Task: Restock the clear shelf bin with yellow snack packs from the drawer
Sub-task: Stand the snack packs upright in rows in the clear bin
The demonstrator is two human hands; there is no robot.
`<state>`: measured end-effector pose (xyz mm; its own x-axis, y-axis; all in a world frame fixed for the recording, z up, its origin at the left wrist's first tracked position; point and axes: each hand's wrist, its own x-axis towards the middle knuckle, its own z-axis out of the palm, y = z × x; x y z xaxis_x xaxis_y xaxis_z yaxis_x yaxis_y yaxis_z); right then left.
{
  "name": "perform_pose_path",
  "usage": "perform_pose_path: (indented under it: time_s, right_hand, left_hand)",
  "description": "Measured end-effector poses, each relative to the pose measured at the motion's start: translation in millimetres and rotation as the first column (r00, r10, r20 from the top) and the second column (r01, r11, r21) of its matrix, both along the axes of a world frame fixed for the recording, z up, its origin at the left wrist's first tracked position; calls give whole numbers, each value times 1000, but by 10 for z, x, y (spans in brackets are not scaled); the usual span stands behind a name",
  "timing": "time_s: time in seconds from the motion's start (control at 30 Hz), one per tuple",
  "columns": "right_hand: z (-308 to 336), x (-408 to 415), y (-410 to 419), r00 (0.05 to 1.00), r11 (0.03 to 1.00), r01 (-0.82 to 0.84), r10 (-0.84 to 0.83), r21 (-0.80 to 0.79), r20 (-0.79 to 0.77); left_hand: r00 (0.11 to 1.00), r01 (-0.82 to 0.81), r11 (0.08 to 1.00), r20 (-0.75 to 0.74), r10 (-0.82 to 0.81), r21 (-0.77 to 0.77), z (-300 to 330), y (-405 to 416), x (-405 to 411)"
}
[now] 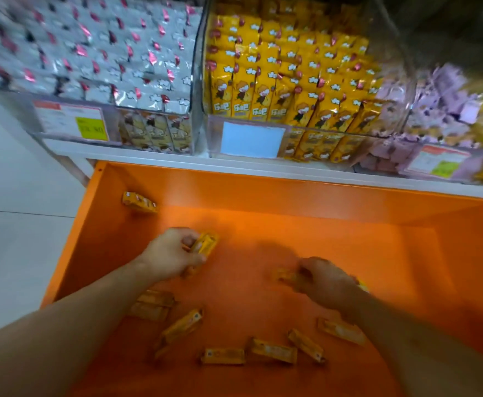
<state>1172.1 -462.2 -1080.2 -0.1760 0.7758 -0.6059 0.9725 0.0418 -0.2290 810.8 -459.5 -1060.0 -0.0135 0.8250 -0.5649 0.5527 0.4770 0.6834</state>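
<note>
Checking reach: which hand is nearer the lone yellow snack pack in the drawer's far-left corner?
Left. The left hand is just below-right of the lone yellow snack pack; the right hand sits far across the orange drawer.

One head-worn camera is giving the only view, so no second view is sharing any of the scene. It is looking forward and steeply down from above the open orange drawer [292,193], sitting close enough that both forearms are entering from the bottom edge and reaching away from the lens. The drawer is filling the lower half of the frame, while the white shelf [177,159] and its clear bins [203,81] are crossing the upper half. The wide lens is bending the edges, and the far corners are blurring. A strip of pale floor [19,224] is showing at the left.
</note>
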Motion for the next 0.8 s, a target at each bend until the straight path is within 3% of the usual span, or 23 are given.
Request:
perform_pose_path:
  time_s: [0.1,0.2,0.3,0.43,0.6,0.8]
  right_hand:
    - [513,-368,170,905,976,199,-220,-92,-363]
    - [1141,-628,252,661,927,275,-376,-257,-649]
    - [1736,-723,172,450,894,279,-445,-352,-774]
    - [2398,-843,-53,299,896,292,-417,-334,-859]
    - [2846,-1041,-316,253,897,371,-345,-239,-904]
    - [3003,-1029,-341,278,923,351,-264,-158,-924]
  left_hand:
    - [991,43,999,124,-45,22,426,97,149]
    - [962,-16,998,272,0,54,898,107,263]
    - [908,-62,996,419,30,62,1394,59,307]
    - [811,-121,988,584,42,97,2021,-99,368]
    - [665,-141,989,744,68,36,2616,-429,547]
    - [667,-156,984,744,39,89,2799,-452,524]
